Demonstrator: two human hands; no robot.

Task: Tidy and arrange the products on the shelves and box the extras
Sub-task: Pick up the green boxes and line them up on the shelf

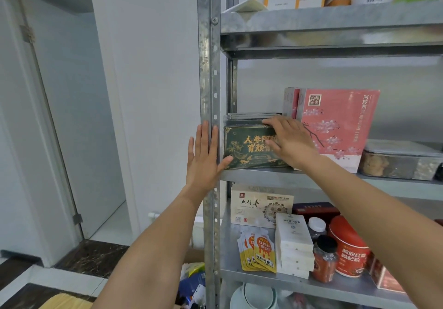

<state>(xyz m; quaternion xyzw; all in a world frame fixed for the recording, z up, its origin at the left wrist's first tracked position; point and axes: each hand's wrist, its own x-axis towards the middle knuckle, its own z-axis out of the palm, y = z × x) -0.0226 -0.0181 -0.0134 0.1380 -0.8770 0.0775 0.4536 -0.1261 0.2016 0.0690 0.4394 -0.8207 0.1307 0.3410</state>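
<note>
- The dark green boxes [249, 145] stand in a row at the left end of the middle shelf [263, 175], beside the pink boxes [335, 128].
- Left hand [203, 157], fingers spread flat, presses the shelf post [209, 68].
- Right hand [291, 143] lies open-palmed on the front green box, clamping nothing.

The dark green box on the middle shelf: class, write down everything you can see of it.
The dark green box is a flat carton with gold lettering, a gold plant drawing and a gold corner border. It stands upright at the left end of the middle shelf, front facing out, with similar boxes lined up behind it. The right hand lies over its top right part, covering some lettering. The left hand presses flat against the metal post, thumb touching the box's lower left corner.
</note>
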